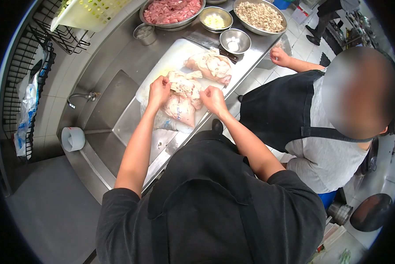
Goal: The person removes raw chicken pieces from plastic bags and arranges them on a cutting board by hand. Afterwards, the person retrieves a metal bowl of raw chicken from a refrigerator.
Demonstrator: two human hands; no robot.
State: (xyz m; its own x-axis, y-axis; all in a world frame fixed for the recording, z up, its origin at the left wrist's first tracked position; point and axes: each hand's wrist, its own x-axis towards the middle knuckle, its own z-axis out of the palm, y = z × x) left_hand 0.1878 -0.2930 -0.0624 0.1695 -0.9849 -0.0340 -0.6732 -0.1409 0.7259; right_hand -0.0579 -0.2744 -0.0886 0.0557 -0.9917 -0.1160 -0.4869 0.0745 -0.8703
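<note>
A clear plastic bag (180, 112) of pale raw chicken with blue print lies on the near end of the white cutting board (150, 88). My left hand (160, 91) is closed in a pinch at its left edge. On the other side, my right hand (213, 100) pinches too, fingertips against the bag. Between my hands a lumpy piece of raw chicken (185, 84) sits at the top of the bag. Just beyond it is another raw chicken (211, 67). A knife (227, 55) rests past that, beside a small steel bowl (235, 41).
Bowls of red raw meat (173, 11), chopped yellowish-white food (215, 21) and beige mince (260, 17) stand at the counter's far end. The sink (107, 101) with its tap (81, 99) lies left. A co-worker in a dark apron (272, 108) stands close on the right.
</note>
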